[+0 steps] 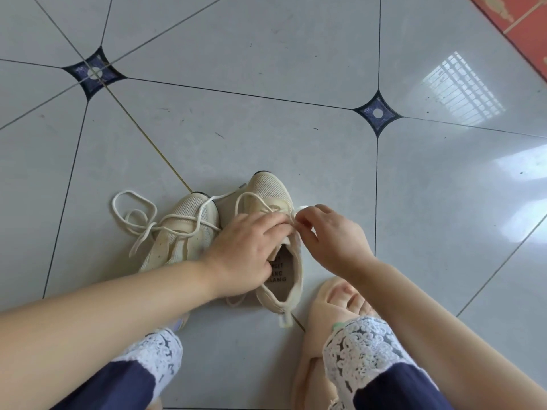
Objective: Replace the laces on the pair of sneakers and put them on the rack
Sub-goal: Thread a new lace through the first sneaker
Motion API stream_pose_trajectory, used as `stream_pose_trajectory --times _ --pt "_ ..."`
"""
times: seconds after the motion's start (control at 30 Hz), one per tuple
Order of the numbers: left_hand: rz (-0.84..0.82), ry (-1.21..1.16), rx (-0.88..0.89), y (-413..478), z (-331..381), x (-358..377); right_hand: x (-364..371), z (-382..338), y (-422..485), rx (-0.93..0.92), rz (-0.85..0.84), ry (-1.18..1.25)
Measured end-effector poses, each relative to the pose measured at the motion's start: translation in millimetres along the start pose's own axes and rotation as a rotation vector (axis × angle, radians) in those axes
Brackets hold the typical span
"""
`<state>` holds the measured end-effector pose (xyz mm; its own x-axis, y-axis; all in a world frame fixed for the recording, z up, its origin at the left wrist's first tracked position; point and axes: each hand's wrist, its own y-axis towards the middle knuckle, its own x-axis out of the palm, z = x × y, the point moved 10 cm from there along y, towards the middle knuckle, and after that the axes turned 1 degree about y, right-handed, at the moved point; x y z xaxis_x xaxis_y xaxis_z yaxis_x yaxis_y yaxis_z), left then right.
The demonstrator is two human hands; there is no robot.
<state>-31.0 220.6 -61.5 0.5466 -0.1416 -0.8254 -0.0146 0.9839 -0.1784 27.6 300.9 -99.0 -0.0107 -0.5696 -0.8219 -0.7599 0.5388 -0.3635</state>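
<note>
Two cream sneakers stand side by side on the floor, toes pointing away from me. On the left sneaker a cream lace lies loose in loops spilling onto the tiles. My left hand rests over the tongue of the right sneaker, fingers curled on its lace near the eyelets. My right hand pinches the same lace at the shoe's right side. The fingertips of both hands meet there. No rack is in view.
Glossy grey floor tiles with dark diamond insets stretch all round. My right foot in a beige sandal sits right next to the right sneaker's heel. Red tiles border the far right corner.
</note>
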Motion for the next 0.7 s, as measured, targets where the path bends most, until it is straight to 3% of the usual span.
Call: stream_pose_trajectory --times 0.1,0.27,0.43,0.7 --pt "-0.044 -0.067 0.046 0 -14 -9 0 -1 1 0.001 0.015 0.055" --pt "0.005 -0.349 -0.074 4 -19 -13 7 -1 -1 0.013 0.033 0.184" --pt "0.023 -0.199 -0.056 6 -12 -4 6 2 -1 0.027 0.034 0.225" --pt "0.070 -0.002 0.084 1 1 -10 -1 -6 -3 -0.033 0.030 0.031"
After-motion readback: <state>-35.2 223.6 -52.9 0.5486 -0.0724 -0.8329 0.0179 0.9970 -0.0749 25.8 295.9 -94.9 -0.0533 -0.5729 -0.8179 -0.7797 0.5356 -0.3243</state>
